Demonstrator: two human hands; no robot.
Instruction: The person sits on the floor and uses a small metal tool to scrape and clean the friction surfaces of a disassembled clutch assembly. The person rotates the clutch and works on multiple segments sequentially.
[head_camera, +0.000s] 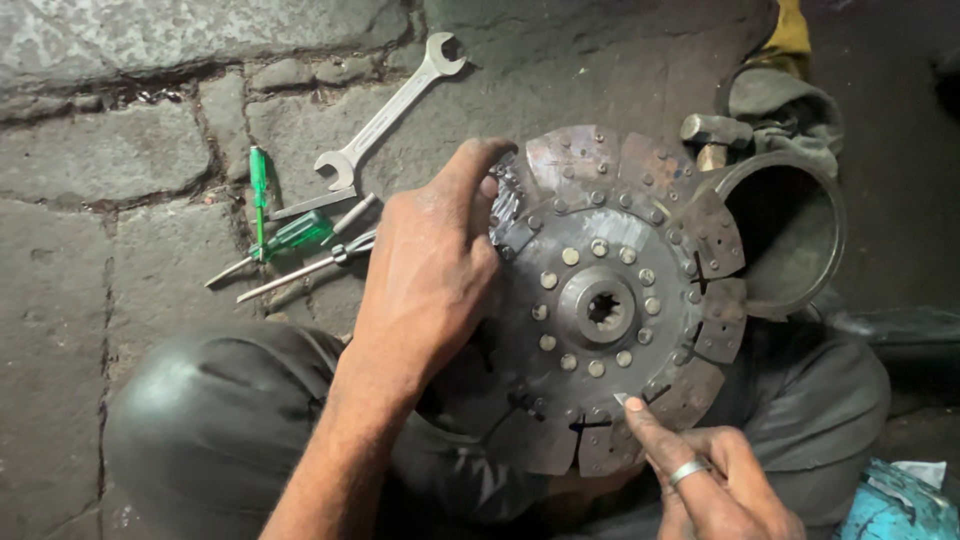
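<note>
A round metal clutch disc (600, 300) with a splined hub and riveted segments rests over my lap. My left hand (430, 270) lies on its left rim, fingers curled over the upper left edge, gripping it. My right hand (700, 480), with a ring on one finger, is at the disc's lower edge. Its fingertips pinch a small pale piece against a slot between two segments; what the piece is I cannot tell.
On the stone floor at the left lie an open-ended spanner (385, 115), a green-handled screwdriver (290, 238), a second green tool (259, 180) and a thin metal rod (300, 275). A metal ring (790, 235) and a hammer head (715, 130) sit at the upper right.
</note>
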